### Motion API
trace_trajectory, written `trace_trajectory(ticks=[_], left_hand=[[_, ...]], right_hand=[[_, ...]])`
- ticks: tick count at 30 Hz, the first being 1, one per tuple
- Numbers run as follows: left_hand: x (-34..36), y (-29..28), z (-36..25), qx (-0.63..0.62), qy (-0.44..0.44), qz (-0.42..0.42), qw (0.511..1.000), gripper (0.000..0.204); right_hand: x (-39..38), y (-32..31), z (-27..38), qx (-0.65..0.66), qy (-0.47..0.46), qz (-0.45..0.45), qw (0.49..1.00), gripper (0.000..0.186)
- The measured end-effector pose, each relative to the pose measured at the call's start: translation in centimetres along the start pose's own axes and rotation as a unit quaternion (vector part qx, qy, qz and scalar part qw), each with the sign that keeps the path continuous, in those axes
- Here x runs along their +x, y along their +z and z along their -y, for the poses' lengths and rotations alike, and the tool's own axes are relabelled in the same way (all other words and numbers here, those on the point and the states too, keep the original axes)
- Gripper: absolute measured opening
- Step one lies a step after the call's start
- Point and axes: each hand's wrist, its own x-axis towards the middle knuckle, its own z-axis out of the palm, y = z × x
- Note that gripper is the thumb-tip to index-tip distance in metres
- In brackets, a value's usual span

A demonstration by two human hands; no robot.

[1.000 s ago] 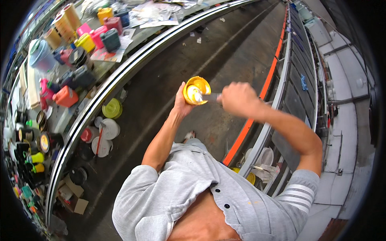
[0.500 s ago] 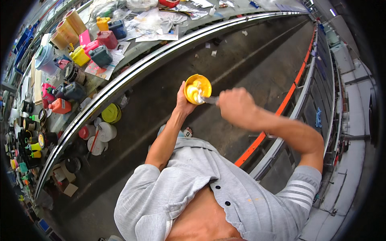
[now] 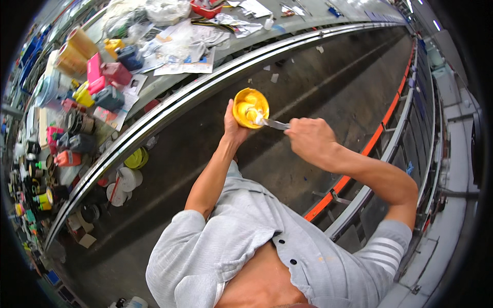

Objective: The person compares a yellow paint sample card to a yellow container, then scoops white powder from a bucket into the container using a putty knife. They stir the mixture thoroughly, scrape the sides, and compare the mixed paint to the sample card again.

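Observation:
A round yellow tub (image 3: 237, 109) is held out in front of me, its open top facing up. My left hand (image 3: 234, 126) is closed around its left and lower side. Inside lies a thick yellow and white paste (image 3: 250, 100), swirled but not of one colour. My right hand (image 3: 312, 139) grips a flat metal spatula (image 3: 277, 124), its handle hidden in the fist. The blade reaches leftward over the tub's near right rim, and its tip sits in the white part of the paste.
On the left, a long bench with a metal rail (image 3: 177, 93) carries several coloured jugs (image 3: 109, 98), tape rolls (image 3: 82, 43) and plastic wrapping (image 3: 169, 11). White buckets (image 3: 130, 178) and a yellow-green bucket (image 3: 136, 158) stand below. An orange rail (image 3: 377, 134) runs along the right.
My right hand has moved a little right, showing more of the spatula blade. The tub has shifted slightly up and left. The surroundings have shifted as my head turned.

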Motion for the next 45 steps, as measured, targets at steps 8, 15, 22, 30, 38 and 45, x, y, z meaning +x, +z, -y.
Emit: trace_trajectory(ticks=[8, 15, 22, 30, 38, 45], left_hand=[[12.0, 2.7, 1.3, -0.041, -0.019, 0.02, 0.999, 0.061], [17.3, 5.0, 1.0, -0.022, -0.049, 0.035, 0.998, 0.061], [19.5, 6.4, 1.7, 0.002, -0.064, 0.063, 0.996, 0.054], [22.6, 7.0, 3.3, -0.005, 0.074, 0.051, 0.996, 0.054], [22.0, 6.5, 2.4, -0.011, 0.136, 0.03, 0.99, 0.056], [22.2, 4.8, 0.1, 0.01, 0.065, 0.059, 0.996, 0.061]], right_hand=[[5.8, -2.2, -8.0, -0.028, 0.019, 0.059, 0.998, 0.025], [8.9, -1.6, -16.0, -0.042, 0.088, 0.05, 0.994, 0.029], [12.0, -0.9, -23.0, -0.033, 0.084, 0.028, 0.996, 0.033], [14.3, 0.9, -28.1, -0.056, -0.034, -0.054, 0.996, 0.036], [17.0, 0.8, -28.5, -0.036, -0.077, -0.052, 0.995, 0.033], [20.2, -0.6, -27.1, 0.0, -0.036, 0.04, 0.999, 0.038]])
